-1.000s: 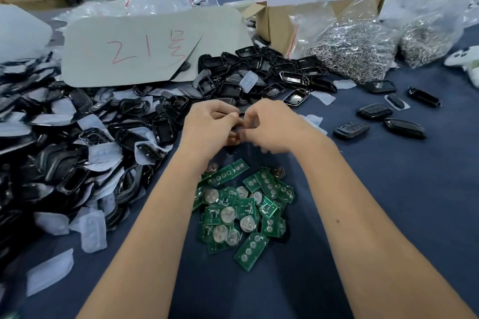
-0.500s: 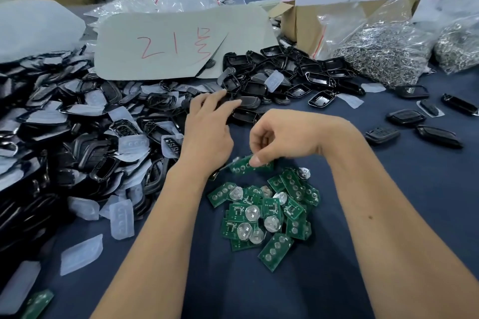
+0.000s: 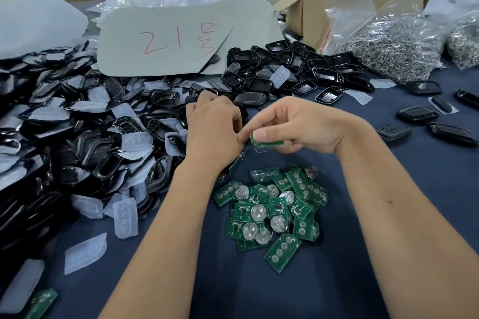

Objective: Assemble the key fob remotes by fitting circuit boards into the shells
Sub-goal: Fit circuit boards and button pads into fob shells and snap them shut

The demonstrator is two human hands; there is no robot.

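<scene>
My right hand pinches a green circuit board between thumb and fingers, just above the blue table. My left hand is right beside it, fingers curled down, at the edge of the shell heap. It seems to grip a black shell; only a dark edge shows under the palm. The two hands touch at the fingertips. A heap of loose green circuit boards, some with coin cells, lies just in front of both hands. Black shells are piled high at the left.
More open shells lie behind the hands. Closed black fobs sit at the right. A grey card with red writing, a cardboard box and a bag of metal rings stand at the back. Translucent button pads are scattered at the left.
My right hand picked a circuit board off the heap and lifted it toward my left hand. My left hand's fingers, stretched over the shells before, have curled in.
</scene>
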